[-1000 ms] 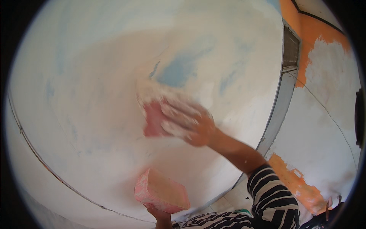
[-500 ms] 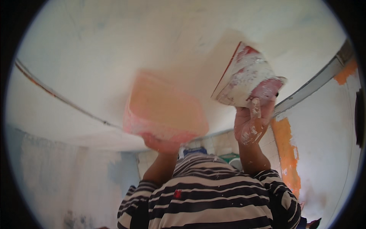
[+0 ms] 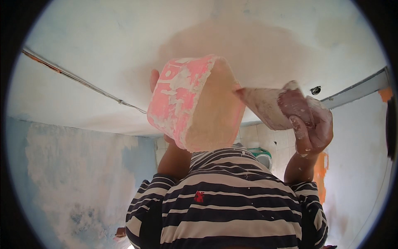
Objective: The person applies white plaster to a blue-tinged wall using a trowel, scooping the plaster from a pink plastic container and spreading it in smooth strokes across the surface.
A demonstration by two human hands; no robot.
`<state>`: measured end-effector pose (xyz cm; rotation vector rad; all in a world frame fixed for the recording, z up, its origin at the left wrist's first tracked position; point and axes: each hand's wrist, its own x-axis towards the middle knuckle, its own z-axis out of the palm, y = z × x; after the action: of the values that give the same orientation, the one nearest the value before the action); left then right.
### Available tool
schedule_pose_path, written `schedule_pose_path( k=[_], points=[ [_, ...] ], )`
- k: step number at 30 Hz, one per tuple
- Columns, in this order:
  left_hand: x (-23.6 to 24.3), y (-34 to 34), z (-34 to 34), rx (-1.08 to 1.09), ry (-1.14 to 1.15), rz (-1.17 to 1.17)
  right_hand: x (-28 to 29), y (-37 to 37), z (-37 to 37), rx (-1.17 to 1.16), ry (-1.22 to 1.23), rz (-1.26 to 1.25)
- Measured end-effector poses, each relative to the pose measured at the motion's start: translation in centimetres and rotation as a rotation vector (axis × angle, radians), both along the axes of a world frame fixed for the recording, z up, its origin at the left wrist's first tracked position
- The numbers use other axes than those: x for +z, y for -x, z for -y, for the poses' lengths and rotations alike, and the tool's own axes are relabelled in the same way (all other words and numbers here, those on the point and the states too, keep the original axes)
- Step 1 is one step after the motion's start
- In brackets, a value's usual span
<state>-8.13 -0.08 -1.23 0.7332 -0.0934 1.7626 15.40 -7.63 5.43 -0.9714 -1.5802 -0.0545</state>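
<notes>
A pink plastic tub (image 3: 176, 97), its outside crusted with dried whitish filler, is tilted with its opening toward the right. Smooth cream-coloured paste lines the inside. My left hand (image 3: 154, 80) grips the tub from behind; its fingertips show at the left side and the rest is mostly hidden. My right hand (image 3: 318, 126) is closed on the reddish grip of a paste-smeared spreader (image 3: 265, 103). One corner of the spreader's blade meets or overlaps the tub's right rim; I cannot tell whether they touch. White smears cover my right thumb and fingers.
A pale plastered surface (image 3: 103, 45) spreads in front, with a cable (image 3: 91, 89) along its left side. A small dark hole (image 3: 316, 90) lies near my right hand. Patchy blue wall (image 3: 74, 166) stands left, orange patches (image 3: 320, 178) right. Below is a green-rimmed container (image 3: 262, 157).
The tub has risen and turned, so its opening now faces right and its left wall shows. My right hand has moved right, with the spreader's blade now pointing left at the tub's rim.
</notes>
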Motion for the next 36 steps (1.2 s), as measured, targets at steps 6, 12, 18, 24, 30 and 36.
schedule_pose_path(
  k=[6, 12, 18, 24, 30, 36],
  points=[
    [0.3, 0.2, -0.5, -0.116, -0.074, 0.096, 2.7, 2.3, -0.6, 0.356, 0.378, 0.391],
    [0.8, 0.1, -1.4, -0.277, -0.091, 0.197, 1.6, 4.4, -1.1, 0.318, 0.464, 0.348],
    [0.7, 0.6, -0.8, -0.704, 0.025, 0.501, 0.9, 5.1, -1.3, 0.441, 0.641, 0.216],
    [-1.2, 0.9, -0.8, -0.134, -0.291, 0.048, 0.3, 6.8, -0.8, 0.456, 0.673, -0.097],
    [-1.7, 1.7, -0.8, -0.118, -0.106, 0.016, -1.5, 6.6, -0.6, 0.547, 0.806, -0.210],
    [-3.9, 1.6, -0.1, -0.104, -0.011, -0.077, -2.4, 6.2, 0.3, 0.630, 0.851, -0.526]
  ],
)
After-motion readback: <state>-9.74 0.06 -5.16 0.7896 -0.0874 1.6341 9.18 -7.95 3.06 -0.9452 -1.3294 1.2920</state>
